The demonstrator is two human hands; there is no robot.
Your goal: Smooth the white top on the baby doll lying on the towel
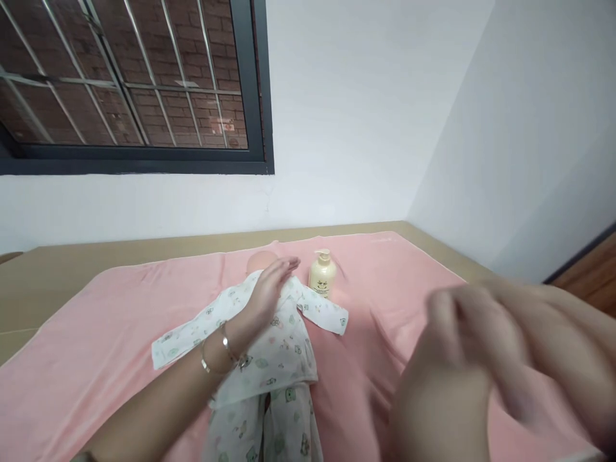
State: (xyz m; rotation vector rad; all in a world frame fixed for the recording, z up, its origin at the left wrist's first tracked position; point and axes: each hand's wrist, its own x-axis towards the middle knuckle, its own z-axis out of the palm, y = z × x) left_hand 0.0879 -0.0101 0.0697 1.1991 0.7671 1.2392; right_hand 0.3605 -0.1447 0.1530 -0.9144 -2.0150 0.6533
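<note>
Head view: a baby doll lies on its back on a pink towel, head toward twelve o'clock, legs running off the frame at six. It wears a white suit printed with small green and brown animals; one sleeve stretches toward eight o'clock, the other toward three. The bare, pale head is mostly hidden. The left hand rests flat on the doll's chest and neck — fingers straight, grasping nothing — with bracelets at the wrist. The right hand hangs blurred at four o'clock, off the doll, fingers loosely spread and holding nothing. A cream pump bottle stands upright just beside the head, at one o'clock.
</note>
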